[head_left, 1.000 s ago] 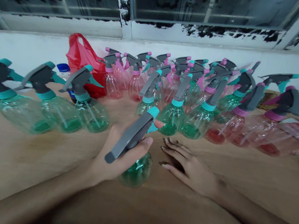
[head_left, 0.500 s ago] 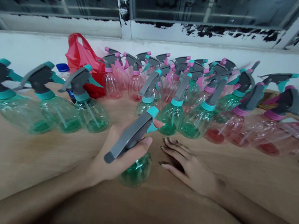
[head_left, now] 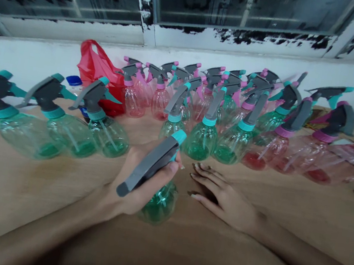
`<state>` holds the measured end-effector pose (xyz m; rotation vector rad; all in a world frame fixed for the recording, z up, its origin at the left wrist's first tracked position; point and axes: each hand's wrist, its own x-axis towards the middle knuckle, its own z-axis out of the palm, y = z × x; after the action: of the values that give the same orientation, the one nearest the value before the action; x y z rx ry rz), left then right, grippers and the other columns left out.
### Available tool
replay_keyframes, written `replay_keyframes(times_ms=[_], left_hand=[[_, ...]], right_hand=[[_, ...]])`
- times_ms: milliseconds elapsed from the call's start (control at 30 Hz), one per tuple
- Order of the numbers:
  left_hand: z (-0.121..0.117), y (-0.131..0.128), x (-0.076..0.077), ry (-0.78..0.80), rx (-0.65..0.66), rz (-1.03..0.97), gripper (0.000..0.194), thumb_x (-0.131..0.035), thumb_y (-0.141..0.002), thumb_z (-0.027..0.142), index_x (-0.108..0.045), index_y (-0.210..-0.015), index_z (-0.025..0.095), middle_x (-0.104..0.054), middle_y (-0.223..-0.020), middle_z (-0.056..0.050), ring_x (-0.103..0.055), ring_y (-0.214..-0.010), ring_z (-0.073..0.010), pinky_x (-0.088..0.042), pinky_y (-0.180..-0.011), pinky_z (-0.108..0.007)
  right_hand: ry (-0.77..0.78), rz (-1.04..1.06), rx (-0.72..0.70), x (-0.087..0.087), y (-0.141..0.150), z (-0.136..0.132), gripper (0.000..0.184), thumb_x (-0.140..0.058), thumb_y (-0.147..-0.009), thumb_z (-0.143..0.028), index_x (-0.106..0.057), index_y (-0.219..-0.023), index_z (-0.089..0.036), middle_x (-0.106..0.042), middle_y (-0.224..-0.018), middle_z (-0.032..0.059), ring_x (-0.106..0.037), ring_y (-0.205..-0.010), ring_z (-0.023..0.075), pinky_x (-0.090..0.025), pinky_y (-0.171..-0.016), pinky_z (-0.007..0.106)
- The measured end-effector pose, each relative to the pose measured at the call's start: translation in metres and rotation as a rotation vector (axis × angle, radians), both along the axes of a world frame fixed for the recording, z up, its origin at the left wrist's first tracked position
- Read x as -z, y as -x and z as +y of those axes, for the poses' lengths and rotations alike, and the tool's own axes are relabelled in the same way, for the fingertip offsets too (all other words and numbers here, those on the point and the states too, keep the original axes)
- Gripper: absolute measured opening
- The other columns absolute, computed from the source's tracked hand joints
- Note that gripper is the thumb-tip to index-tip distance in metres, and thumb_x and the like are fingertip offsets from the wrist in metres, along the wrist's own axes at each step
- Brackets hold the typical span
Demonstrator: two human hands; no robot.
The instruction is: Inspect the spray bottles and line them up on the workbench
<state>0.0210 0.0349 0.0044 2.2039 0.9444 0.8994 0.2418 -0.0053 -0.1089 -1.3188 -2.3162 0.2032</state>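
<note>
My left hand (head_left: pixel 139 180) is wrapped around the neck and trigger of a green spray bottle (head_left: pixel 159 202) with a grey head and turquoise nozzle. The nozzle points away from me and to the right. My fingers hide the bottle's collar and most of its trigger. To the right, my right hand (head_left: pixel 221 193) lies palm down on the wooden table (head_left: pixel 160 253), fingers stretched out, holding nothing. Just beyond it stand a green spray bottle (head_left: pixel 201 142) and another green spray bottle (head_left: pixel 232 144).
Three green spray bottles stand at the left, the closest to centre being a green bottle (head_left: pixel 108 138). Pink spray bottles (head_left: pixel 266 151) line the right. Several more crowd behind, near a red plastic bag (head_left: pixel 97 66) and a blue-capped bottle (head_left: pixel 73 83). A white wall with windows closes the back.
My left hand and its spray bottle have shifted slightly toward me and left. A finger that stuck out by the trigger is now curled in around it. My right hand stays put.
</note>
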Motion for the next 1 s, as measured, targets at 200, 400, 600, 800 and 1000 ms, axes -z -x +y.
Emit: replay_keyframes(times_ms=[200, 400, 600, 800, 1000], left_hand=[[-0.0041, -0.0011, -0.0009, 0.023, -0.024, 0.044, 0.02, -0.046, -0.083, 0.031, -0.06, -0.098, 0.026, -0.053, -0.059, 0.003, -0.052, -0.051, -0.0157, -0.048, -0.056, -0.03], [-0.0065, -0.0018, -0.0019, 0.022, -0.041, 0.058, 0.029, -0.044, -0.085, 0.032, -0.056, -0.111, 0.027, -0.054, -0.061, 0.003, -0.054, -0.055, -0.017, -0.049, -0.06, -0.031], [-0.0062, -0.0009, -0.0009, 0.022, -0.039, 0.065, 0.027, -0.045, -0.086, 0.033, -0.055, -0.111, 0.027, -0.052, -0.061, 0.003, -0.054, -0.056, -0.0165, -0.05, -0.061, -0.031], [-0.0065, -0.0003, 0.0001, 0.033, -0.034, 0.074, 0.028, -0.044, -0.087, 0.033, -0.053, -0.112, 0.028, -0.052, -0.061, 0.003, -0.055, -0.056, -0.0172, -0.051, -0.062, -0.032], [-0.0055, -0.0018, -0.0003, 0.043, -0.038, 0.061, 0.027, -0.045, -0.086, 0.032, -0.054, -0.111, 0.028, -0.052, -0.061, 0.003, -0.054, -0.053, -0.0165, -0.05, -0.059, -0.03]], right_hand=[[0.017, -0.035, 0.001, -0.0018, -0.0001, -0.0002, 0.047, -0.045, -0.091, -0.043, -0.046, -0.132, -0.019, -0.045, -0.14, 0.0085, -0.035, -0.133, 0.0218, -0.031, -0.109, 0.044], [0.005, -0.019, 0.003, -0.0022, 0.0002, -0.0003, 0.046, -0.045, -0.091, -0.043, -0.047, -0.131, -0.021, -0.047, -0.139, 0.0085, -0.037, -0.132, 0.0229, -0.033, -0.108, 0.047], [-0.001, -0.002, 0.0, -0.0015, 0.0007, -0.0003, 0.045, -0.046, -0.091, -0.041, -0.047, -0.131, -0.021, -0.047, -0.138, 0.0095, -0.038, -0.131, 0.0234, -0.034, -0.107, 0.048], [-0.014, 0.015, -0.009, -0.0014, 0.0001, -0.0002, 0.046, -0.048, -0.09, -0.041, -0.047, -0.132, -0.022, -0.049, -0.137, 0.0086, -0.038, -0.131, 0.0241, -0.034, -0.107, 0.049], [-0.003, -0.018, 0.001, -0.0013, -0.0001, -0.0004, 0.046, -0.046, -0.091, -0.042, -0.046, -0.132, -0.021, -0.046, -0.14, 0.0081, -0.036, -0.132, 0.0229, -0.033, -0.108, 0.047]])
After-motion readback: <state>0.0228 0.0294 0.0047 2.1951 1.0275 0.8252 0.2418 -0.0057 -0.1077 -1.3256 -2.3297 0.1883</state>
